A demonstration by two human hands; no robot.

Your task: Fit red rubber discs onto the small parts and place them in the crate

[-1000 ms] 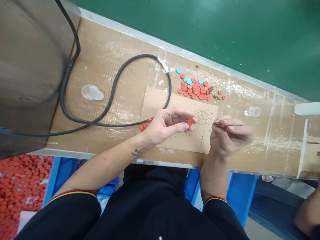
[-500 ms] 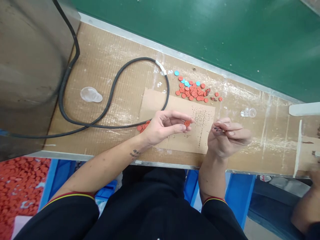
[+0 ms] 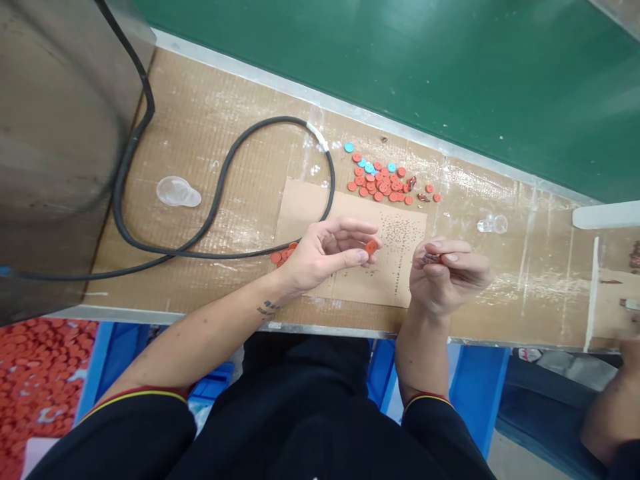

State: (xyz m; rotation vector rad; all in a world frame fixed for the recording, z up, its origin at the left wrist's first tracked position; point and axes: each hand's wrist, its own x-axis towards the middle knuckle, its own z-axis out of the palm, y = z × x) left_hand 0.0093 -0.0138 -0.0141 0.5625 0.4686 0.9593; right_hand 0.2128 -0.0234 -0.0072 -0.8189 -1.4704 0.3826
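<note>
Clock directions are taken from the left hand [image 3: 345,250], with 12 pointing away from the person; the left hand is narrowed in a pinch, thumb and fingertips holding one red button [image 3: 371,247] above the card [image 3: 340,293]; the right hand [image 3: 447,270], at 3 o'clock, is likewise narrowed, its fingers holding a few dark bits [image 3: 431,259], too small to tell apart.

Progress, by judgement: under way and unfinished; the button is in hand but well apart from the bits; many specks [image 3: 400,230] lie at 2 to 3 o'clock on the card, some in rough lines; at 1 o'clock, just beyond the card, lies a loose pile [image 3: 384,187], mostly red with a few blue buttons [image 3: 369,168]; a smaller cluster [image 3: 277,257] sits at 9 o'clock, by the wrist; which of these buttons are done and which left cannot be told.

Containers: a clear cup [image 3: 176,192] lies between 9 and 10 o'clock; another cup [image 3: 493,224] at 3 o'clock, past the right hand; the contents of neither can be made out; at 8 o'clock, a blue bin [image 3: 94,370] borders a broad red heap [image 3: 45,373], apparently its contents; between 4 and 5 o'clock, below the table edge, stands a second bin [image 3: 477,390], its contents not discernible.
</note>
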